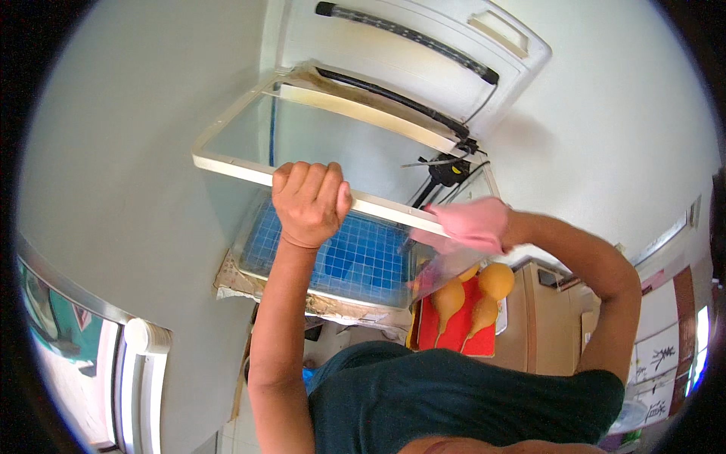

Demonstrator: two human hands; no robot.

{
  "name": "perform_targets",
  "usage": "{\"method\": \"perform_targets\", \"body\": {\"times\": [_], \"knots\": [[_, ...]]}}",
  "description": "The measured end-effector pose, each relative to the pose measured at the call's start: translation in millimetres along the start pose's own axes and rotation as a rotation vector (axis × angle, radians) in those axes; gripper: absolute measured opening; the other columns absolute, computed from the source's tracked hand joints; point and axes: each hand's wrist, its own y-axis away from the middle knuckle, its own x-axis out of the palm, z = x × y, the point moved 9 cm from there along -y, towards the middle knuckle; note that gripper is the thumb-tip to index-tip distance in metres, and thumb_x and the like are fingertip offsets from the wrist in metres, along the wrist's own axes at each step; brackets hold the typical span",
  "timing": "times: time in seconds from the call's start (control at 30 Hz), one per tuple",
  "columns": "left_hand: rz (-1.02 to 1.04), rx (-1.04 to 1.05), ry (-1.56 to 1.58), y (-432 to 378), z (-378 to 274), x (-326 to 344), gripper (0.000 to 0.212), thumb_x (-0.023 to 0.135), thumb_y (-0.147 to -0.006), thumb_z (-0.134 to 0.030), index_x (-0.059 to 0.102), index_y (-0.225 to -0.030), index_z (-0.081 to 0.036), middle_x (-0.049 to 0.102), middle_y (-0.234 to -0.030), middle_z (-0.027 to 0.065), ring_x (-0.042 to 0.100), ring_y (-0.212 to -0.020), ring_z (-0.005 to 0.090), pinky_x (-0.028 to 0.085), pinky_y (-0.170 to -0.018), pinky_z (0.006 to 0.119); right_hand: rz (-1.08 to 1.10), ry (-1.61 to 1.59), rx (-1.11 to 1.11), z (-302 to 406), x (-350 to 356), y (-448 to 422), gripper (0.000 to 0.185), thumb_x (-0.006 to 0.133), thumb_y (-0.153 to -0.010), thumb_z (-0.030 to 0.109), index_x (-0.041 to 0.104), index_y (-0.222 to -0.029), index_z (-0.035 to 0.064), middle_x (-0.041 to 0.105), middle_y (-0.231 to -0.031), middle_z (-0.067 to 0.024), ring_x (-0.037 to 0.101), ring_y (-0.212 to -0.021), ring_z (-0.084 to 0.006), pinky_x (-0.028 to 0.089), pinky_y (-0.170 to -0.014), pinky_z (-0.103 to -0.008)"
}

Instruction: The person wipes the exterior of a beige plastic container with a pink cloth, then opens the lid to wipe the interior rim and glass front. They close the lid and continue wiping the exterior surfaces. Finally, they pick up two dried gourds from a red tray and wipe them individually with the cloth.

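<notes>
Before me stands a glass aquarium with a white plastic rim [232,167] and a blue grid-patterned bottom [363,249]. My left hand [311,198] grips the front rim, its fingers curled over the edge. At the front right corner, my right hand is covered by a pink cloth [473,224], which touches the rim and the side pane; its fingers are hidden and slightly blurred. Pink also shows through the glass below. A black aquarium pump [448,171] with cables sits inside at the back right.
Behind the aquarium, the white lid [391,51] stands raised with a black lamp tube [408,37] on it. Yellow-orange bottle gourds [450,298] lie on a red surface [428,329] at the right, beside a cardboard box [553,318]. A wall [130,142] closes the left side.
</notes>
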Motion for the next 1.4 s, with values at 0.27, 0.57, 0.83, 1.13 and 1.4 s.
{"method": "perform_targets", "body": {"times": [0.27, 0.57, 0.83, 1.13, 1.4], "knots": [[0.028, -0.039, 0.015, 1, -6, 3, 0.023, 0.050, -0.093, -0.022, 0.065, -0.085, -0.006, 0.055, -0.073, 0.0060, 0.053, -0.070, 0.0233, 0.041, -0.075, 0.039, -0.185, 0.615, 0.075, 38, -9, -4, 0.049, 0.062, -0.090, 0.029, 0.053, -0.136, 0.0143, 0.057, -0.123, -0.0143, 0.062, -0.103, -0.0248, 0.056, -0.071, -0.0356], [0.131, -0.027, 0.090, -3, 8, -3, 0.015, 0.059, -0.086, -0.023, 0.065, -0.089, -0.010, 0.058, -0.078, 0.0036, 0.055, -0.073, 0.0233, 0.042, -0.078, 0.038, -0.328, 0.117, 0.184, 5, -34, -81, 0.021, 0.068, -0.086, 0.020, 0.063, -0.107, 0.0142, 0.067, -0.094, -0.0105, 0.067, -0.084, -0.0220, 0.054, -0.072, -0.0309], [-0.059, -0.573, -0.028, -11, 154, -44, 0.026, 0.060, -0.093, -0.020, 0.065, -0.114, -0.006, 0.066, -0.103, 0.0097, 0.060, -0.100, 0.0280, 0.046, -0.087, 0.039, -0.225, 0.015, 0.162, -38, -2, -34, 0.036, 0.058, -0.098, 0.020, 0.052, -0.133, 0.0113, 0.065, -0.112, -0.0022, 0.063, -0.098, -0.0089, 0.051, -0.079, -0.0216], [-0.163, -0.873, 0.412, 29, 195, -24, 0.028, 0.047, -0.092, -0.003, 0.068, -0.110, -0.003, 0.068, -0.105, 0.0114, 0.065, -0.097, 0.0214, 0.050, -0.086, 0.031, -0.277, -1.119, 0.272, 15, -28, -147, 0.041, 0.056, -0.098, 0.049, 0.064, -0.111, 0.0117, 0.065, -0.095, -0.0003, 0.065, -0.084, -0.0061, 0.054, -0.068, -0.0245], [-0.236, -0.818, 0.405, 29, 194, -30, 0.033, 0.042, -0.085, 0.000, 0.068, -0.105, -0.002, 0.070, -0.100, 0.0140, 0.067, -0.092, 0.0264, 0.051, -0.085, 0.033, -0.136, -1.086, 0.149, 81, -75, -227, 0.045, 0.053, -0.098, 0.051, 0.065, -0.115, 0.0115, 0.069, -0.101, -0.0050, 0.069, -0.090, -0.0150, 0.058, -0.076, -0.0306]]}}
